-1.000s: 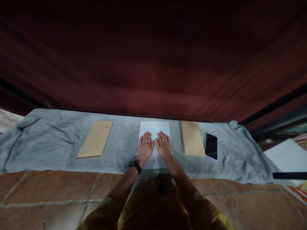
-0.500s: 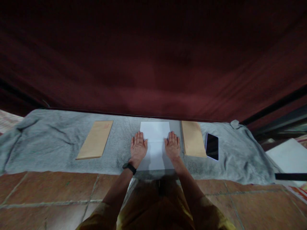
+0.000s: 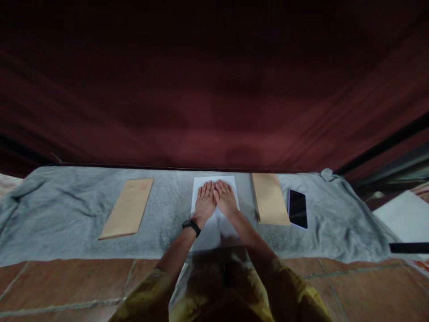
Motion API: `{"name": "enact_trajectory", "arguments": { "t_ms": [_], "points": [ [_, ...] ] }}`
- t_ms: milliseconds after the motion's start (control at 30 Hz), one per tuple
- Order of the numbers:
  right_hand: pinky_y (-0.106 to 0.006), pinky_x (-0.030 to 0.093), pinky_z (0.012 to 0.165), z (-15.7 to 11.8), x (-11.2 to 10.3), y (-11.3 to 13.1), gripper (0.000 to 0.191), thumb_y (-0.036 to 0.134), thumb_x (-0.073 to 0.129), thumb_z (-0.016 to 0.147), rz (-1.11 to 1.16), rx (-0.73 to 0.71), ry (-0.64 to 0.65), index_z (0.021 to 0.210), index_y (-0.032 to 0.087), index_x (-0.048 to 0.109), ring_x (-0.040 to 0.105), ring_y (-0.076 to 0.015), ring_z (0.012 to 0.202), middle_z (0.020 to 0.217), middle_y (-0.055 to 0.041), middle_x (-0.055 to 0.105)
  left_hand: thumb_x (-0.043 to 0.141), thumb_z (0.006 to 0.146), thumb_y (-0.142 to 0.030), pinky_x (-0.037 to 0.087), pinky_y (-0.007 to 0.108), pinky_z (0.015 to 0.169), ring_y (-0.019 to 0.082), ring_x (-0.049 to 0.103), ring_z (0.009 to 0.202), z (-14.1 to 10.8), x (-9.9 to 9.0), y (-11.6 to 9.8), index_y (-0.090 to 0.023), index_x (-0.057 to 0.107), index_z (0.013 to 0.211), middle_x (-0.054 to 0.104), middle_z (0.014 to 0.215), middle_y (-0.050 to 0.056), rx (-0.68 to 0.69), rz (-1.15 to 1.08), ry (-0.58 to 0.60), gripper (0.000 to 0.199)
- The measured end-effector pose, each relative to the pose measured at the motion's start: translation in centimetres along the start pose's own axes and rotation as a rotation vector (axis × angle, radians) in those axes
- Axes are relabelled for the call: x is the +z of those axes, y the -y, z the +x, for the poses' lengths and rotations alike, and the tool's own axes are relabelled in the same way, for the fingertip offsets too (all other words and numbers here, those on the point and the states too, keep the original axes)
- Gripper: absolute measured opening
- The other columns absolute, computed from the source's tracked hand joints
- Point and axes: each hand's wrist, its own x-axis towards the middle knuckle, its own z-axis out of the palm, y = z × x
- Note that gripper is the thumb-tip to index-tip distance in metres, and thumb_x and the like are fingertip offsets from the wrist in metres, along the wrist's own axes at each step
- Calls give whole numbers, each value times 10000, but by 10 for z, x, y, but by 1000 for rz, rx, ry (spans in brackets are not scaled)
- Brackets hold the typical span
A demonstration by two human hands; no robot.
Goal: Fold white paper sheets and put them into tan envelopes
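A white sheet of paper (image 3: pixel 206 235) lies on the grey cloth in front of me. My left hand (image 3: pixel 205 201) rests flat on its upper half, fingers stretched out, with a black band on the wrist. Beside it, my right hand (image 3: pixel 225 199) also lies flat on the sheet, and the two hands meet at the thumbs and index fingers. Both hands are open and hold nothing; they cover the middle of the paper. To the left lies a brown envelope (image 3: pixel 129 208). A stack of brown envelopes (image 3: pixel 271 199) lies to the right.
A phone (image 3: pixel 297 209) lies right of the envelope stack. The grey cloth (image 3: pixel 77 210) is wrinkled at both ends. Behind it rises a dark red fabric (image 3: pixel 214 112). At far right is a white panel (image 3: pixel 407 219), and tiled floor (image 3: pixel 77 281) shows in front.
Both hands have moved inward from the sheet's side edges to its upper middle, where they now touch. The view has shifted slightly; the envelopes and phone stay in place.
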Motion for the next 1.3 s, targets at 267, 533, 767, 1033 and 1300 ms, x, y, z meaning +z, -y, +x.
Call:
{"name": "enact_trajectory", "arguments": {
  "t_ms": [267,533,767,1033,1300],
  "points": [
    [-472,242,1273,23,8,-6,505,376,326,1107,-44,56,15,1546,195,498,375,-265,1528,1649,-70,413,267,1033,-248,229,508,1281,278,270,1577,19,4,12,-122,389,1599,406,1647,127,-15,37,13,593],
    [-506,225,1267,32,13,-13,519,395,361,1099,-67,169,-28,1567,195,465,365,-284,1534,1664,-100,376,287,1059,-362,205,554,1277,294,291,1569,27,8,21,-143,408,1592,392,1648,137,-115,55,-55,589],
    [-508,245,1247,24,15,-31,568,397,306,1100,-82,214,-134,1581,122,429,394,-297,1513,1634,-164,418,289,1066,-388,221,515,1282,284,308,1563,22,8,35,-88,398,1587,414,1629,171,-150,60,-134,611],
    [-523,246,1243,15,10,-45,599,410,275,1103,-102,250,-151,1579,77,419,404,-324,1499,1621,-177,434,283,1063,-368,214,498,1289,285,318,1558,11,1,49,-51,399,1578,407,1630,181,-197,61,-128,617],
    [-540,294,1231,-9,-5,-52,577,327,322,1081,-118,289,-203,1562,25,424,421,-334,1492,1611,-226,428,283,1062,-341,245,501,1282,311,357,1538,-14,-12,58,-11,431,1550,421,1615,214,-255,57,-185,607]
  ]
}}
